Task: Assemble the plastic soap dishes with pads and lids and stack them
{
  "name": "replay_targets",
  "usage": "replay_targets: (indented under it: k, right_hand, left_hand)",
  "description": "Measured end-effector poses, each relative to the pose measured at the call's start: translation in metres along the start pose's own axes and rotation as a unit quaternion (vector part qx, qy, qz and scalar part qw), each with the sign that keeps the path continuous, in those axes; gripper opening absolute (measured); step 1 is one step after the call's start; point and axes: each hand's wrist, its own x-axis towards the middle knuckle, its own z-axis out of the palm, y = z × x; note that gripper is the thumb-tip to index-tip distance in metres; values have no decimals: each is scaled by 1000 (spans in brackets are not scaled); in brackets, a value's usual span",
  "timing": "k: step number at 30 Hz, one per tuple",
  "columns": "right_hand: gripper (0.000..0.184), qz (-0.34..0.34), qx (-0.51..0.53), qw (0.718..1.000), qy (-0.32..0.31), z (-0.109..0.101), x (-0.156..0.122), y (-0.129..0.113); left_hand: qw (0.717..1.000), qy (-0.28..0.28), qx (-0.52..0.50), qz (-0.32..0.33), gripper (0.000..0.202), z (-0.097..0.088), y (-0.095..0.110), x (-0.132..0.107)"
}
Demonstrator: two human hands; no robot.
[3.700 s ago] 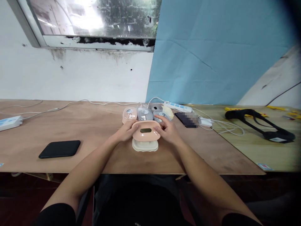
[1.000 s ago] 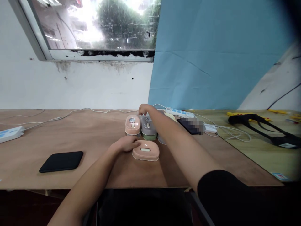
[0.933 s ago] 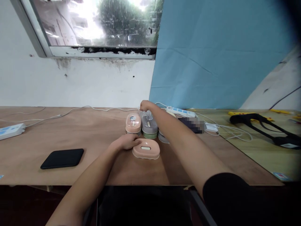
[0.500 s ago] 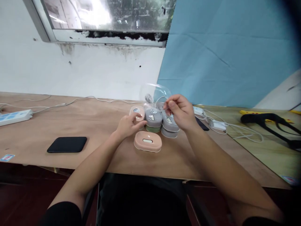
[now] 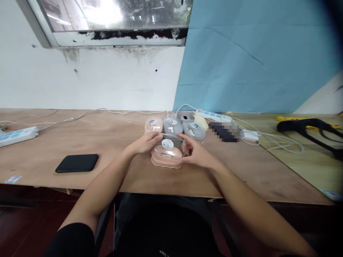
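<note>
A pink oval box [image 5: 166, 157] lies on the wooden table [image 5: 107, 142] in front of me. A clear plastic lid [image 5: 168, 145] with a round sticker sits over it. My left hand [image 5: 144, 142] holds the lid's left edge with curled fingers. My right hand [image 5: 195, 153] grips its right edge. Right behind stand three more covered boxes: a pink one [image 5: 153, 125], a grey one [image 5: 173, 126] and another grey one [image 5: 194, 130].
A black phone [image 5: 77, 163] lies at the left. A white power strip [image 5: 16, 135] and its cable are at the far left. Another power strip [image 5: 213, 116], a dark phone [image 5: 223, 131], a white charger [image 5: 249, 135] and a black tool [image 5: 308, 128] are on the right.
My right hand reached behind the boxes, lifted a clear lid into the air, and brought it down over the pink box. My left hand now holds the lid too.
</note>
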Motion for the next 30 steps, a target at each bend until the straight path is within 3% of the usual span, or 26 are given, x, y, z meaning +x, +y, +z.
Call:
replay_targets:
  k: [4,9,17,22,30]
  right_hand:
    - [92,28,-162,986,-4,4,-1,-2]
    - [91,32,-172,984,-44,1,0,0]
    - [90,62,-133,985,-93,-4,4,14]
    - [92,66,-116,985,-106,-2,4,14]
    - [98,73,-143,981,-105,-1,4,13]
  left_hand:
    - [994,-104,9,-40,51,-6,3,-4]
    - [982,-169,33,-74,47,-10,3,-4]
    - [972,-171,115,-113,47,-11,-13,1]
    - [960,-213,77,-164,51,-13,-14,1]
    - [959,-218,60,-171,51,-13,-18,2]
